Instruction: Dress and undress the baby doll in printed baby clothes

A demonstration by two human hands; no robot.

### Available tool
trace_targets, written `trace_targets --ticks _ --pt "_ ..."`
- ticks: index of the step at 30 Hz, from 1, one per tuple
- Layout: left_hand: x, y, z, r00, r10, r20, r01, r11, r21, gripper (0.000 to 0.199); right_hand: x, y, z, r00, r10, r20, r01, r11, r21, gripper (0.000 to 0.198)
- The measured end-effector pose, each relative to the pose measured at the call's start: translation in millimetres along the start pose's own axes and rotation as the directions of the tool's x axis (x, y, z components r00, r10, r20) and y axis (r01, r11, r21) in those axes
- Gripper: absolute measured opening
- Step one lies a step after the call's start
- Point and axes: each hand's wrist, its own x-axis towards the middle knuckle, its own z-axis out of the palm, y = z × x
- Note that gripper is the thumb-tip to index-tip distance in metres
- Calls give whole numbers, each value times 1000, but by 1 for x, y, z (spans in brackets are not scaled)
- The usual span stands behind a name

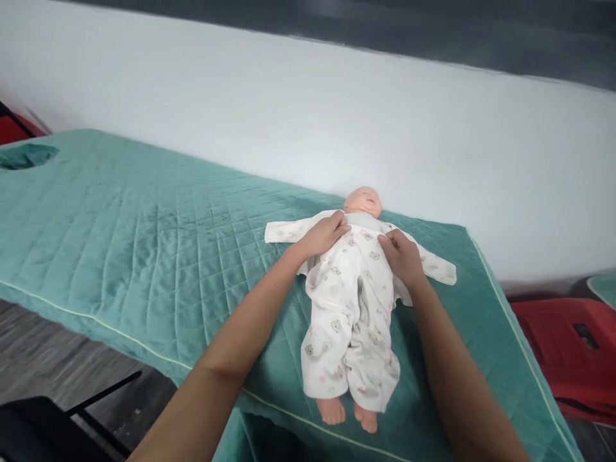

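Observation:
A baby doll (363,200) lies on its back, head toward the wall and bare feet toward me. It wears a white printed top (437,264), both sleeves spread wide, and matching white pants (332,321) that reach up to its chest. At the left of the waistband, my left hand (326,234) pinches the pants' fabric between thumb and fingers. My right hand (402,253) grips the waistband's right side, fingers curled. The doll's own hands do not show; the sleeves cover them.
A green quilted cover (168,224) spreads over the long bed, with a face hole (29,156) at its far left. Behind it stands a white wall (240,96). A red plastic chair (568,346) is at the right, and a black chair (33,430) at lower left.

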Motion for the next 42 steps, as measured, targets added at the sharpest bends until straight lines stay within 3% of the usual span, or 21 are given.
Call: trace_targets --ticks 6,10,13,15,21,30,34,36,39,42 --pt "24 -15 11 995 -100 -27 96 987 -125 25 22 5 14 989 143 24 -144 950 276 35" --pt "12 -19 14 989 -117 -88 92 965 -247 28 14 5 15 958 278 68 -269 799 538 36" --pt "2 -20 11 985 -133 -108 103 964 -246 25 8 9 9 946 309 99 -296 697 654 35" --pt "-3 -21 7 988 -118 -101 96 975 -202 23 4 14 3 948 298 114 -301 715 632 33" --pt "-15 -20 -1 997 -45 -61 40 996 -77 19 -9 25 -14 947 233 221 -297 898 324 29" --pt "-19 -18 10 973 -2 -230 29 993 112 15 -11 28 -17 961 137 239 -150 988 37 13" --pt "-16 -20 16 938 -16 -345 22 1000 13 15 -13 22 -16 978 114 173 -98 990 -100 11" --pt "-14 -20 18 930 -70 -360 33 993 -110 15 -15 20 -17 975 105 196 -103 994 -21 14" --pt "-12 -22 19 939 -131 -318 55 970 -236 16 -17 19 -19 945 121 304 -196 953 231 20" --pt "-13 -25 17 959 -97 -265 46 980 -192 17 -18 20 -20 920 148 363 -286 887 363 20"
